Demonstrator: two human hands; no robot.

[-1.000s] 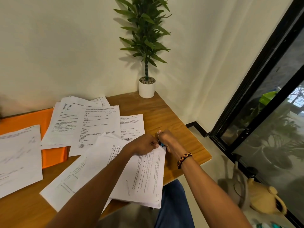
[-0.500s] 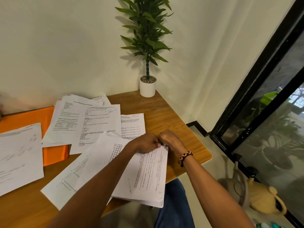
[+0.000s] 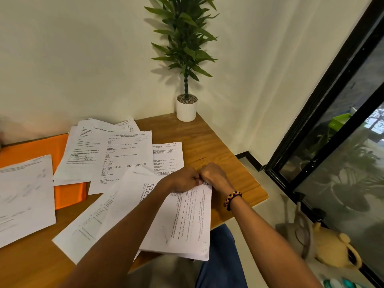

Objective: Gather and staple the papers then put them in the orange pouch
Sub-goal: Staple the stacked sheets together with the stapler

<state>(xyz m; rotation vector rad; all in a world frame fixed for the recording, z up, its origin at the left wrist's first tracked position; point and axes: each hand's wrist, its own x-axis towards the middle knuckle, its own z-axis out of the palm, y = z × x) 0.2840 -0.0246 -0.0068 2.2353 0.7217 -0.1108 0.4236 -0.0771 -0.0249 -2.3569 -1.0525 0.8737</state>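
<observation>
Both hands have closed together over the stack's far corner: left hand (image 3: 184, 179) and right hand (image 3: 215, 176) curl tight, squeezing the stapler (image 3: 205, 183) (barely visible) onto the papers (image 3: 187, 221). Orange pouch (image 3: 68, 194) waits left.

Both forearms are showing bare, with no sleeves reaching into view. The right wrist is wearing a braided bracelet (image 3: 232, 199) in black, orange and yellow strands, wrapping the wrist in a single band. The lap below is wearing blue denim trousers (image 3: 221, 258), with a grey garment (image 3: 166, 271) lying beside them.
</observation>
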